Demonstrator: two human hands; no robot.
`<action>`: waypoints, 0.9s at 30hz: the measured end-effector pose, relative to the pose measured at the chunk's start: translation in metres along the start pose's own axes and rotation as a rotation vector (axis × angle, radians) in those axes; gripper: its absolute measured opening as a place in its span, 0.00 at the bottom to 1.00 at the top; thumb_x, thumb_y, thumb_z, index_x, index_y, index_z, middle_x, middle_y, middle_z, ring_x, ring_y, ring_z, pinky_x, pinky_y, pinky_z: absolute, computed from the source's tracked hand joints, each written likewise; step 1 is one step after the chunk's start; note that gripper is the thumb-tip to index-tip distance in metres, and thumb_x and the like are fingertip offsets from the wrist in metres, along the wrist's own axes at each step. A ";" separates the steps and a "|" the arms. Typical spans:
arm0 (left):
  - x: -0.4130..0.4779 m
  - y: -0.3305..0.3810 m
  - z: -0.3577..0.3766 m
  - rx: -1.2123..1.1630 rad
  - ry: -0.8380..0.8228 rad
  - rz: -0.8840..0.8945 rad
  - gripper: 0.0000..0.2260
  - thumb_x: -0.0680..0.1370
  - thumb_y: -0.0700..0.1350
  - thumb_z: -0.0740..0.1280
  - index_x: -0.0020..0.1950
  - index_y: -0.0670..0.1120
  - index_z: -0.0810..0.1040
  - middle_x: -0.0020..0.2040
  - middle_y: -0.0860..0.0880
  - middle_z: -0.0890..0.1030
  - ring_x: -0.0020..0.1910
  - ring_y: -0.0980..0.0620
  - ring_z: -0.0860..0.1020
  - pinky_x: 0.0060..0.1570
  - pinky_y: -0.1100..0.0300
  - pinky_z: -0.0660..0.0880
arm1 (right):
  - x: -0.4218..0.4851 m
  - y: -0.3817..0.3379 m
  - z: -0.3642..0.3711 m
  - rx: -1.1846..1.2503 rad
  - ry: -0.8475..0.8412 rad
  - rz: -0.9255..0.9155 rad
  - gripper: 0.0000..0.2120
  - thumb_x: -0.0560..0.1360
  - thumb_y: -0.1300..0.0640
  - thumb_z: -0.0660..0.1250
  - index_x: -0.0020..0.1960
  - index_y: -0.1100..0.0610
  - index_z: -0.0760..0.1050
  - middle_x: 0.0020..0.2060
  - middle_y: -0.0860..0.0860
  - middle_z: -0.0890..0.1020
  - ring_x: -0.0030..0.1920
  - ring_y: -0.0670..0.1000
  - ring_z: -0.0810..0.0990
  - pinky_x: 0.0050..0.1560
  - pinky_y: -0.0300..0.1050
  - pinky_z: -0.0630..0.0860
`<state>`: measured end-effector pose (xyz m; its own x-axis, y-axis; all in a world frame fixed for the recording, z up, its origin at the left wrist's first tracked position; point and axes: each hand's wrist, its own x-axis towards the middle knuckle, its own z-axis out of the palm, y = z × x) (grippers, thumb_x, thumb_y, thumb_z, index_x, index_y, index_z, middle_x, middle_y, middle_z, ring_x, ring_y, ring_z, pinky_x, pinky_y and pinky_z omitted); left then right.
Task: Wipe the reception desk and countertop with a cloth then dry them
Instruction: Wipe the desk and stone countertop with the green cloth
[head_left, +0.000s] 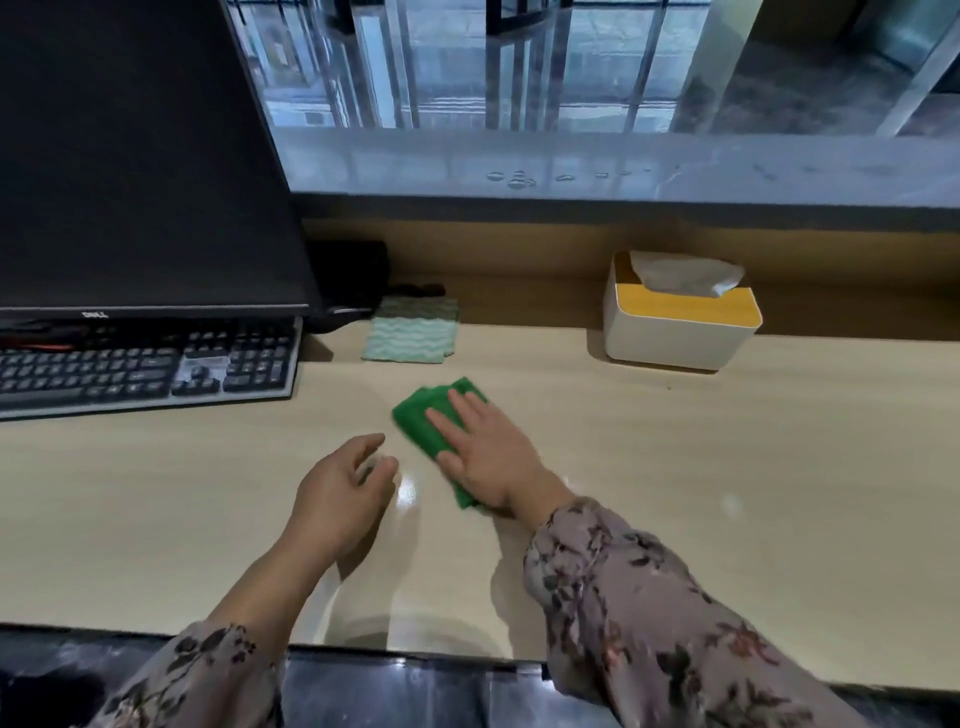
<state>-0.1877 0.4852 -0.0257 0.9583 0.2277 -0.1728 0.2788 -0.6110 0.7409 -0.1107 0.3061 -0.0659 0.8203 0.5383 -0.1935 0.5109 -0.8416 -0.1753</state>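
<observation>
Right hand (488, 457), fingers flat, pressing green cloth (431, 421) onto pale bench (727, 467): wet-wipe step, likely early. Left hand (337, 493) just beside, loosely curled, empty. Farther back, folded striped cloth (413, 330), droplets (519, 179) on raised countertop (779, 166). Next, probably longer sweeps.

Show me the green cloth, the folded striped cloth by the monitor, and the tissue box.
Bright green wiping cloth (411, 421): head view, uncovered left edge.
Folded pale green wavy-striped cloth (410, 335): head view, its middle.
White tissue box with yellow lid (670, 344): head view, front wall.
</observation>
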 end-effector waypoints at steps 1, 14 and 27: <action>0.004 0.003 0.003 0.020 -0.004 0.002 0.17 0.78 0.48 0.66 0.67 0.47 0.75 0.63 0.50 0.78 0.64 0.50 0.75 0.64 0.55 0.70 | 0.006 0.019 -0.005 0.007 0.015 0.072 0.27 0.82 0.43 0.46 0.79 0.47 0.43 0.78 0.55 0.43 0.78 0.55 0.41 0.77 0.50 0.42; 0.026 0.072 0.057 0.020 -0.167 0.070 0.19 0.79 0.49 0.65 0.69 0.48 0.73 0.67 0.50 0.76 0.66 0.53 0.74 0.68 0.55 0.68 | -0.142 0.088 0.030 0.096 0.229 0.732 0.33 0.75 0.43 0.44 0.73 0.59 0.65 0.72 0.65 0.65 0.71 0.65 0.65 0.70 0.55 0.55; 0.064 0.188 0.136 0.173 -0.168 0.208 0.23 0.74 0.50 0.71 0.69 0.53 0.72 0.66 0.49 0.76 0.67 0.49 0.70 0.68 0.50 0.66 | -0.136 0.191 0.000 0.060 0.165 0.233 0.28 0.76 0.40 0.51 0.75 0.45 0.59 0.75 0.52 0.62 0.75 0.55 0.62 0.72 0.45 0.49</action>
<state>-0.0652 0.2818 0.0143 0.9889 -0.0348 -0.1445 0.0689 -0.7544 0.6527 -0.1243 0.0719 -0.0736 0.9470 0.3120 -0.0767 0.2916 -0.9348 -0.2026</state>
